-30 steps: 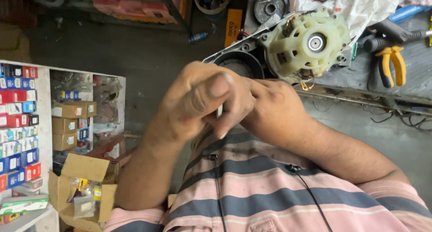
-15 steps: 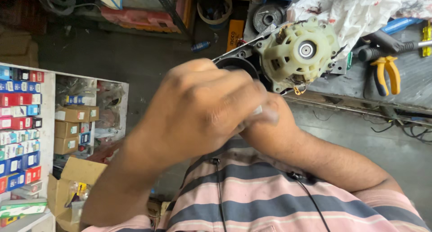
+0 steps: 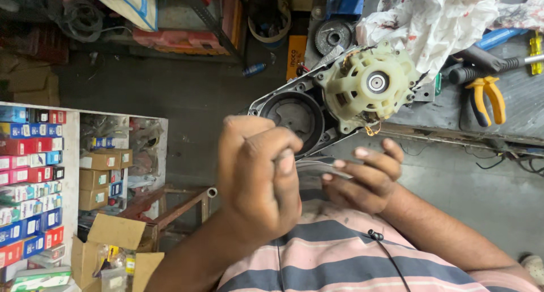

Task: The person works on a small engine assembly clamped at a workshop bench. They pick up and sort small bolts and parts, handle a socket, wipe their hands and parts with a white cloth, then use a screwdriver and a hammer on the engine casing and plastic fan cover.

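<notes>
The person's left hand is curled into a tight fist, pinching one end of a thin, pale, flexible strip. The right hand grasps the strip's other end between loosely bent fingertips, just below a cream ribbed plastic motor and its round grey metal housing.
</notes>
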A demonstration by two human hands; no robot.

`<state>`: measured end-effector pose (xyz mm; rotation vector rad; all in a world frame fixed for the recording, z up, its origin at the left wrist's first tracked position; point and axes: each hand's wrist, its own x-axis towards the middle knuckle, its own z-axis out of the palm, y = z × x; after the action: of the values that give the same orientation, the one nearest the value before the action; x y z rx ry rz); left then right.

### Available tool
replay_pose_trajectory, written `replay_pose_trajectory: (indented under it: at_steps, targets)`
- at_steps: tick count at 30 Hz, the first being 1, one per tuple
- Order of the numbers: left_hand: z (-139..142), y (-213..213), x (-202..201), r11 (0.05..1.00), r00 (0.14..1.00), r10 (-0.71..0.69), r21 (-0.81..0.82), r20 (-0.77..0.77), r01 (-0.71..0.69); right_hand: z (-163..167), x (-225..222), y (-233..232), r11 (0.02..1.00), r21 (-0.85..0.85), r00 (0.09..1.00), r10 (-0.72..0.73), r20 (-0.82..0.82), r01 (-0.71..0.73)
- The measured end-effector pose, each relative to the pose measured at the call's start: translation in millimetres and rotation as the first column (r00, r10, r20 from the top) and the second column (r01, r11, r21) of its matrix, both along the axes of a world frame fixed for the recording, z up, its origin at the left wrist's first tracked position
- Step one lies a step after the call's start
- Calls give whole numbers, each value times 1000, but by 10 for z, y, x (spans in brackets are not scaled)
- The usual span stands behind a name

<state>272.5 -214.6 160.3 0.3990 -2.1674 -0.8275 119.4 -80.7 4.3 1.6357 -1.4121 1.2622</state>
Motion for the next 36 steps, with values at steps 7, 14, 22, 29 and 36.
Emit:
replay_pose_trajectory:
  at_steps: [7, 14, 22, 29, 36]
  targets:
    - [-339, -456, -48, 817, 807, -497, 142, -318, 559, -220, -105, 169, 995, 54, 991, -87, 105, 82]
    - [-15, -164, -194, 935, 917, -316, 86, -242, 345, -132, -142, 98, 997, 18, 987, -71, 141, 70]
    - [-354, -50, -207, 918, 868, -301, 125, -394, 375, -155, -158, 97, 997, 56, 985, -69, 160, 60]
    - [-210, -390, -147, 251, 641, -450, 600, -622, 759, -157, -166, 104, 997, 70, 985, -42, 170, 30]
    - [-87, -382, 60, 270, 858, -285, 823, -427, 499, -165, -145, 96, 998, 51, 985, -38, 171, 29]
